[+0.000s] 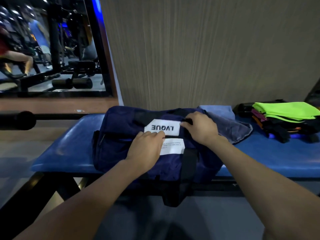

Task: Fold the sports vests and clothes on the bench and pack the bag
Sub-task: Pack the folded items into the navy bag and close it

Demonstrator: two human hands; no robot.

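I have both hands on the navy bag [121, 135], which sits on the blue bench [69, 149]. My left hand [145, 149] presses flat beside the white label to steady it, fingers relaxed. My right hand [200, 127] pinches something black at the top — likely the zipper pull. The stacked clothes [284, 118] wait well apart on the bench's right end, a grey towel [230, 129] between — probably packed next.

Grey panelled wall [207, 49], mirror [52, 45] reflecting gym machines.
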